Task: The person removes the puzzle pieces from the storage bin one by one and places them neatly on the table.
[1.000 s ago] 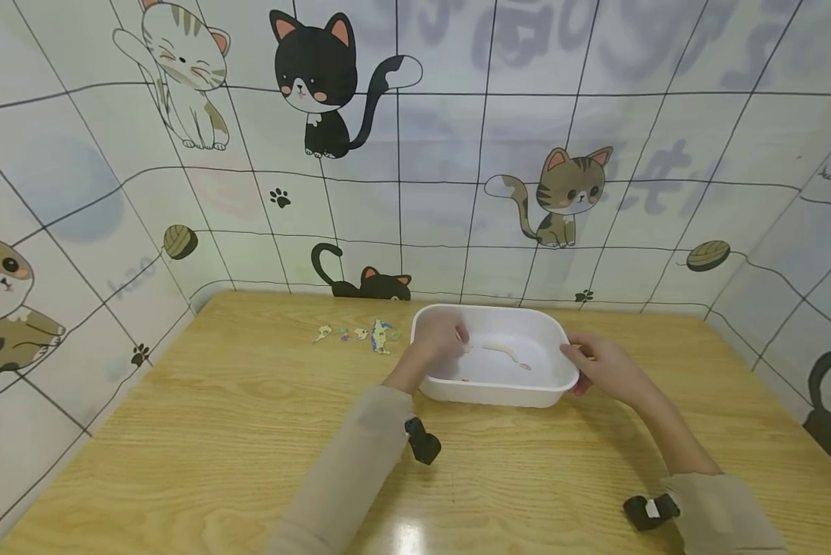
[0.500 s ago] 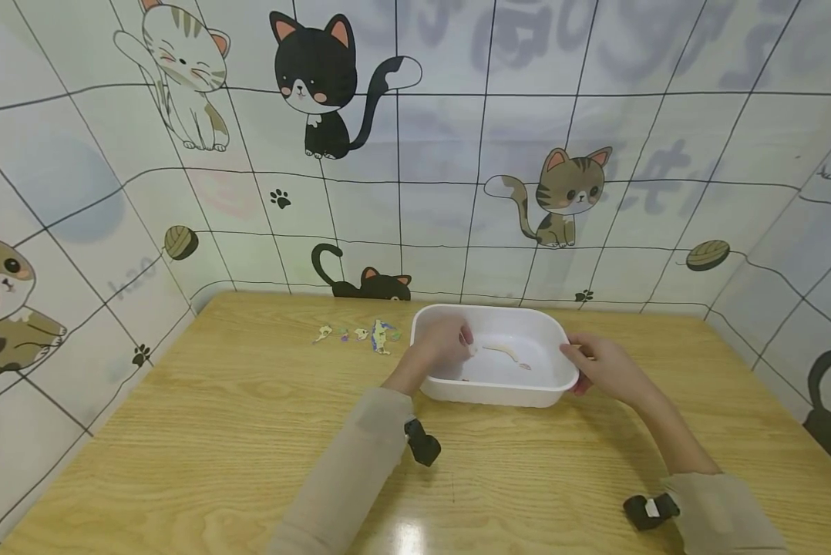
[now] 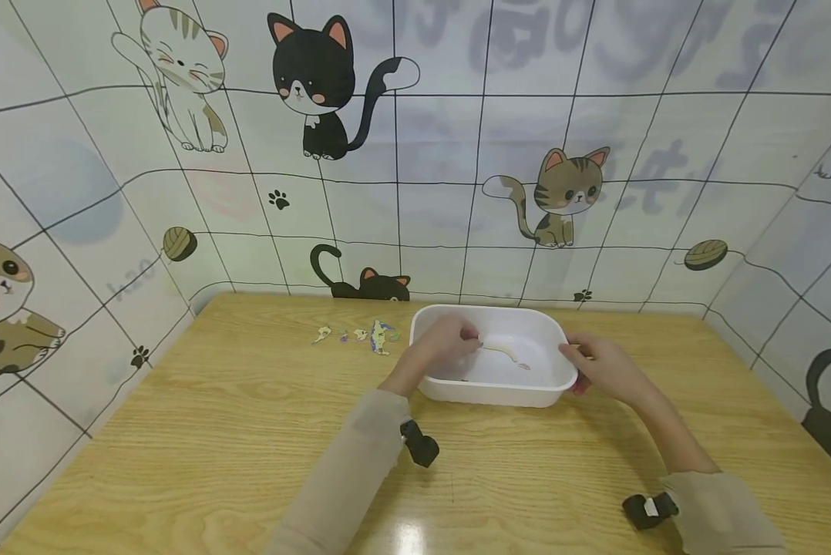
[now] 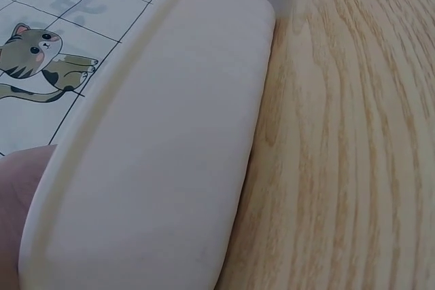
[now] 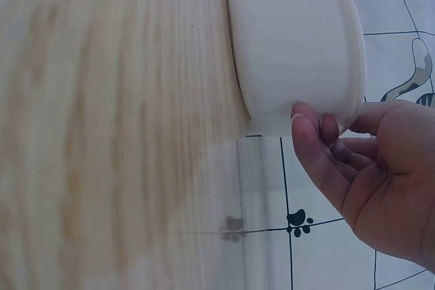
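A white plastic basin (image 3: pixel 495 395) stands on the table. My left hand (image 3: pixel 446 339) reaches over its left side, fingers curled and fingertips low inside, pinching a small pale piece that they mostly hide. Right beside those fingertips lies a thin, curved, yellowish strip (image 3: pixel 500 351), with a small pinkish bit (image 3: pixel 523 366) at its lower end. My right hand (image 3: pixel 599 368) grips the basin's right end. In the right wrist view, its thumb and fingers (image 5: pixel 309 144) hold the rim. The left wrist view shows mainly the basin's outer wall (image 4: pixel 156 113), which hides the left fingertips.
Several small flat yellow, blue and purple pieces lie left of the basin, the largest a yellow and blue piece (image 3: pixel 378 338). The wood-grain table (image 3: pixel 249 432) meets a cat-patterned wall covering (image 3: pixel 443 208) behind and at the sides.
My left hand has shifted slightly right inside the basin, bringing the small pale piece toward the strip's left end. My right hand and the basin have stayed nearly still.
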### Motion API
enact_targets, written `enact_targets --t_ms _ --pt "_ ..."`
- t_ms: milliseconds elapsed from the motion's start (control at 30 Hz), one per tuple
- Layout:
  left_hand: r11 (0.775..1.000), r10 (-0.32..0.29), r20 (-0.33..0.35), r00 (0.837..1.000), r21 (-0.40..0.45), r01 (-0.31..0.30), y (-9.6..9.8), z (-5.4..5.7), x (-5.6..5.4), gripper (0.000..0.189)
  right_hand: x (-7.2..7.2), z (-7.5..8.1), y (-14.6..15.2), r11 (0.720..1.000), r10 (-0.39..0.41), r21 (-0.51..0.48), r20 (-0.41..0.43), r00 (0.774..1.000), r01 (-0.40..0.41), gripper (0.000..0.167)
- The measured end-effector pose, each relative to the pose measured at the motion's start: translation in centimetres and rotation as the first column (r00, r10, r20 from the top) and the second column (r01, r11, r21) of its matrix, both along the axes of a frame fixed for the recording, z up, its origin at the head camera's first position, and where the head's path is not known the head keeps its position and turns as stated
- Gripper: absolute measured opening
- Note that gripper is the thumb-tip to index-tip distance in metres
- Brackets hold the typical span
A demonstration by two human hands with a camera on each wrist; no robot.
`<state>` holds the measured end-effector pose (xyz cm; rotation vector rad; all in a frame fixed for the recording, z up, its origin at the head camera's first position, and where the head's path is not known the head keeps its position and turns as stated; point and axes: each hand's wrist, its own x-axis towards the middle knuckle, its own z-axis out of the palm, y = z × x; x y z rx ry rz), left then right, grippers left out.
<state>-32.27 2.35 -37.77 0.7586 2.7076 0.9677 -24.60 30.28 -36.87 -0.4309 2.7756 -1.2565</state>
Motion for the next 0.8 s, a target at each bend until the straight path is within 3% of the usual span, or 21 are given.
enact_targets --t_ms 267,800 --pt "0.990 0.000 0.049 0.999 0.141 -0.007 -0.2 0.5 0.1 0.020 -0.1 -0.1 -0.1 1.000 0.000 -0.006 0.004 1.000 0.000 0.042" --pt "0.976 0.035 0.070 0.997 0.212 -0.049 -0.7 1.3 1.1 0.015 0.0 0.0 -0.1 1.000 0.006 0.002 -0.006 1.000 -0.006 0.041"
